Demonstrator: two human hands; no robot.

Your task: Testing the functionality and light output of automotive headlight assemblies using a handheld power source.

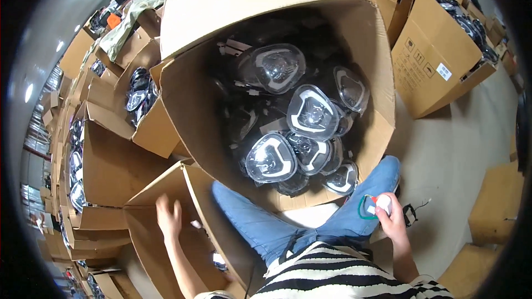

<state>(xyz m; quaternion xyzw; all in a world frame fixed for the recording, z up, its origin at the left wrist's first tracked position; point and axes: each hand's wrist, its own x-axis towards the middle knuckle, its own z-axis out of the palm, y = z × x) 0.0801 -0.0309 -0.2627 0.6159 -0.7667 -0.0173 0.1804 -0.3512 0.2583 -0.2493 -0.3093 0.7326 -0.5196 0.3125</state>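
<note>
My left hand point(168, 220) hovers at an open carton point(147, 224) on the left, fingers apart and nothing in them. A few small white pieces lie deep in that carton. Over my right thigh, my right hand point(394, 222) grips a small white device point(384, 204) with a red part and a green cord loop; its exact kind does not show. Between my knees stands a big open carton point(382, 99) of headlamps with clear, rounded lenses and white light strips. One headlamp point(313, 112) rests on top of the pile, with another point(271, 158) to its near left.
More open cartons filled with lamps crowd the left, such as one box point(111, 169). A tall carton of lamps point(438, 61) stands at the far right on the grey floor point(426, 149). Beside my right hand lies a small black part with a wire point(409, 215).
</note>
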